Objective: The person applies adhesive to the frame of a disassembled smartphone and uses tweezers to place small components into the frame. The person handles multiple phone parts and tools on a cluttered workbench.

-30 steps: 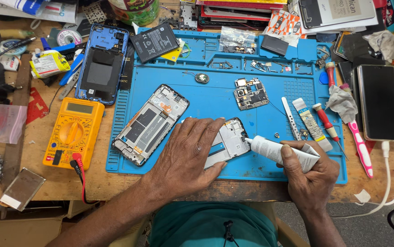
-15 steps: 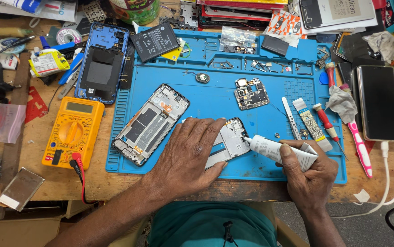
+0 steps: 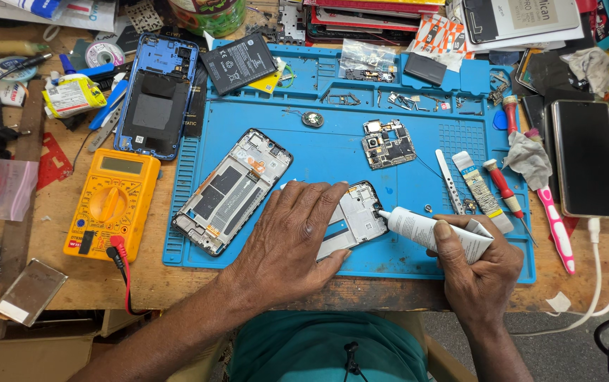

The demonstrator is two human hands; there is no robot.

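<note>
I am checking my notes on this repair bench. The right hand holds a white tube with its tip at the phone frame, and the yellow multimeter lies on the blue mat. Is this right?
Not quite. The head view shows the yellow multimeter on the wooden bench, left of the blue mat, not on it. The right hand does hold the white tube with its tip at the phone frame.

Bright, even light falls from above, leaving only short soft shadows under the left hand (image 3: 287, 244) and right hand (image 3: 481, 272). The blue mat (image 3: 332, 152) shows mild sheen. Focus is sharp throughout; straight edges bend slightly toward the corners
</note>
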